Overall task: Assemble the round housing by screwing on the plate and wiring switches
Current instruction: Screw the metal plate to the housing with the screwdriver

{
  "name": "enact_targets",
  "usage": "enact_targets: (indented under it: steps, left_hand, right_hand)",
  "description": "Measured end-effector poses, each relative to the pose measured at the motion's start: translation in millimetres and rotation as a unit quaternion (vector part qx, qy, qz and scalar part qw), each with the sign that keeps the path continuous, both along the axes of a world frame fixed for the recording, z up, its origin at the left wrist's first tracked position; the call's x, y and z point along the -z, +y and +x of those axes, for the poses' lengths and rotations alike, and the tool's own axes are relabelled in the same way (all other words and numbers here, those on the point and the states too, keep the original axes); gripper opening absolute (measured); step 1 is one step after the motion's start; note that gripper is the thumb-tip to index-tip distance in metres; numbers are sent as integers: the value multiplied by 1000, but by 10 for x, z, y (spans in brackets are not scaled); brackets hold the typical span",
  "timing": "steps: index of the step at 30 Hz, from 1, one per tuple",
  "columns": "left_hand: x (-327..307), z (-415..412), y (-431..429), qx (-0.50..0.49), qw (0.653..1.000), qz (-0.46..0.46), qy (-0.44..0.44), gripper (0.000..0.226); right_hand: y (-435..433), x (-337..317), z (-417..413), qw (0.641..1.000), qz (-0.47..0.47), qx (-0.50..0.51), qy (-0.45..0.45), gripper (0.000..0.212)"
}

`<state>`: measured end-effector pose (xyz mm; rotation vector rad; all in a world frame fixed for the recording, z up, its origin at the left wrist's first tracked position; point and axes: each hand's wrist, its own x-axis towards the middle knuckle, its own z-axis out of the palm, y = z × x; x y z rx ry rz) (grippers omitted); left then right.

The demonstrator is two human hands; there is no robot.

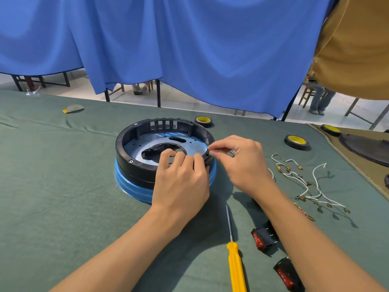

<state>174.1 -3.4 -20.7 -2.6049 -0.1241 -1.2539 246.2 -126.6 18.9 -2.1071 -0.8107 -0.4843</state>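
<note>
A round black housing (134, 148) stands on a blue base (130, 186) in the middle of the green cloth. A silver metal plate (189, 144) with a large centre hole lies inside it. My left hand (181, 178) rests on the housing's near rim, fingers curled over the plate's edge. My right hand (237, 159) pinches a small screw (211, 152) at the housing's right rim. A yellow-handled screwdriver (236, 264) lies on the cloth between my forearms. Two black rocker switches with red faces (263, 238) (286, 272) lie by my right forearm.
White wires with brass terminals (303, 182) sprawl at the right. Rolls of black tape (203, 121) (297, 142) (331, 130) sit behind and right of the housing. A dark round part (366, 148) lies on a brown mat at far right. Blue curtains hang behind the table.
</note>
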Motion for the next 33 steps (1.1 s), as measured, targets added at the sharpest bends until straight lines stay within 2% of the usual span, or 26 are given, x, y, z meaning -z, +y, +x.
enact_targets:
  steps: [7, 15, 23, 27, 33]
  left_hand:
    - [11, 7, 6, 5, 1000, -7, 4, 13]
    - [-1, 5, -2, 9, 1000, -12, 8, 14]
    - [-7, 0, -2, 12, 1000, -16, 14, 13]
    - [-7, -3, 2, 13, 1000, -18, 20, 14]
    - [-22, -10, -4, 15, 999, -22, 21, 18]
  right_hand:
    - [22, 17, 3, 1000, -11, 4, -13, 10]
    - [20, 12, 14, 1000, -13, -5, -17, 10]
    - [36, 37, 35, 998, -31, -8, -61, 12]
    - [24, 19, 37, 998, -38, -21, -42, 12]
    - [-50, -44, 55, 995, -96, -28, -19, 16]
